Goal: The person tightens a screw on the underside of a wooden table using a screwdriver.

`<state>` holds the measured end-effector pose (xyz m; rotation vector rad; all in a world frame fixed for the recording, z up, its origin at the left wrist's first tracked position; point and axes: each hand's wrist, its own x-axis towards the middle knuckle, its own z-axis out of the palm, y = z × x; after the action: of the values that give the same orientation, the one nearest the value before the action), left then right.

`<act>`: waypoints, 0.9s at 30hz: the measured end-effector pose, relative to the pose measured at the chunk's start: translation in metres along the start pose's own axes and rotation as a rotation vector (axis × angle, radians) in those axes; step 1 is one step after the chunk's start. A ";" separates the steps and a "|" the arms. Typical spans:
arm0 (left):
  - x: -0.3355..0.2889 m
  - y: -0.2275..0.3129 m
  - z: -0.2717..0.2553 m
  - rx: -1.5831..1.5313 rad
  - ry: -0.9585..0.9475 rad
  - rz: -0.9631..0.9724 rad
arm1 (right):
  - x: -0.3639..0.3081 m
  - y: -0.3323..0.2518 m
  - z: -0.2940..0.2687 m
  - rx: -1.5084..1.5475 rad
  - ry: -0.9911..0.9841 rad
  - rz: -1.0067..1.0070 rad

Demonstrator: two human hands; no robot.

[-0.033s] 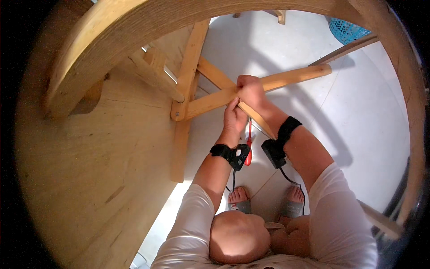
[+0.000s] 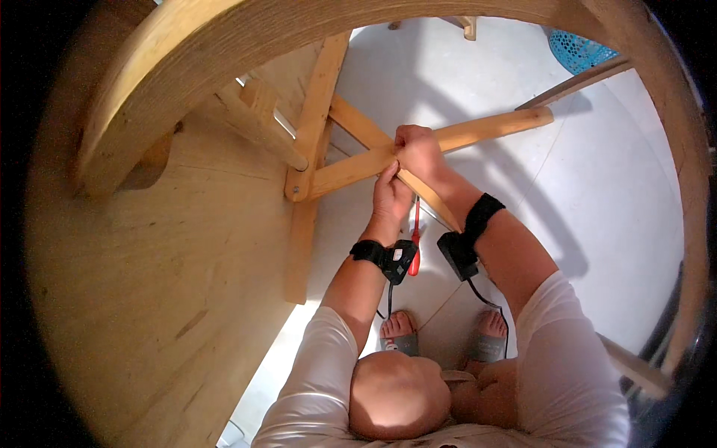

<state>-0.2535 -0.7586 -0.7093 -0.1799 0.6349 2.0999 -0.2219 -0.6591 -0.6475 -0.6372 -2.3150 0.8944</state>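
Note:
Two wooden slats cross in front of me, a long slat (image 2: 485,133) and a diagonal slat (image 2: 358,123). My right hand (image 2: 420,155) is closed over their crossing; what its curled fingers grip is hidden. Just below, my left hand (image 2: 392,196) is closed against the crossing, thumb up along the wood and other fingers partly out of sight. A red-handled screwdriver (image 2: 414,257) points up toward my left hand; whether that hand touches it I cannot tell. The long slat's left end meets an upright wooden leg (image 2: 302,172) at a bolt.
A broad wooden panel (image 2: 172,291) fills the left side. A curved wooden rim (image 2: 314,26) arches over the top and runs down the right. A blue perforated basket (image 2: 579,51) stands at the far right on the pale floor (image 2: 493,67). Cables hang from both black wrist straps.

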 end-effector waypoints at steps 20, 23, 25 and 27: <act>-0.001 0.004 0.002 -0.018 -0.048 0.007 | 0.003 -0.001 -0.020 -0.169 -0.265 -0.236; -0.001 0.005 -0.001 -0.031 -0.043 -0.022 | 0.002 -0.001 -0.018 -0.200 -0.228 -0.249; -0.003 0.003 0.003 -0.034 -0.037 -0.023 | 0.000 0.000 -0.019 -0.220 -0.235 -0.256; -0.003 0.002 0.005 -0.036 -0.032 -0.023 | 0.000 0.002 -0.019 -0.236 -0.234 -0.248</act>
<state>-0.2530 -0.7596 -0.7031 -0.1724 0.5736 2.0885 -0.2089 -0.6495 -0.6372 -0.3409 -2.6639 0.6134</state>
